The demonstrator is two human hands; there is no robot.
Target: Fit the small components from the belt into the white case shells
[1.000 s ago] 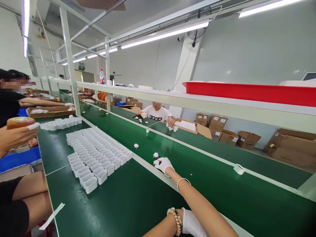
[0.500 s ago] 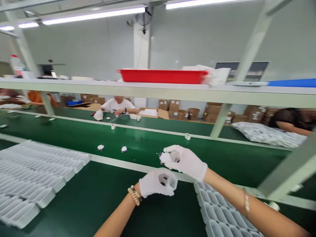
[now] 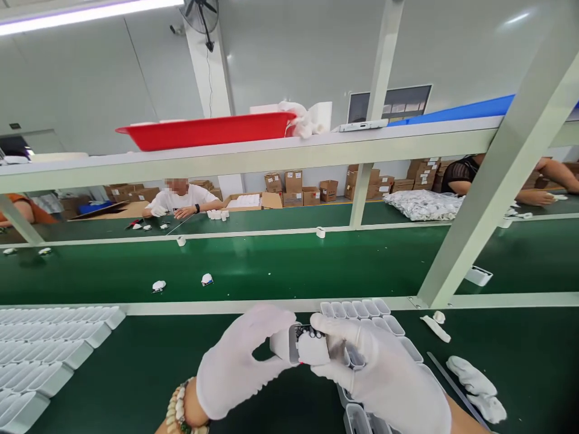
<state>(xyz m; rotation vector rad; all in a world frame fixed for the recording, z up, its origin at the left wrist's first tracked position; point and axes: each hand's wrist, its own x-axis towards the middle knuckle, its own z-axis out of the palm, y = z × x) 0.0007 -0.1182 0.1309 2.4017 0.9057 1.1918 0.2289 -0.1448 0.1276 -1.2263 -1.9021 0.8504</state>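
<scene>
Two gloved hands meet at 6 o'clock in the head view. The left hand pinches a small white shell between thumb and fingers, and the right hand pinches a white insert topped with dark components against it. Both grips are fingertip-only through smooth gloves, so I judge the insert could slip or seat crooked. Counted: two loose white pieces on the near belt at 11 o'clock. Two blocks of white cups sit at 9 o'clock and under the right hand. One red tray is at 12.
</scene>
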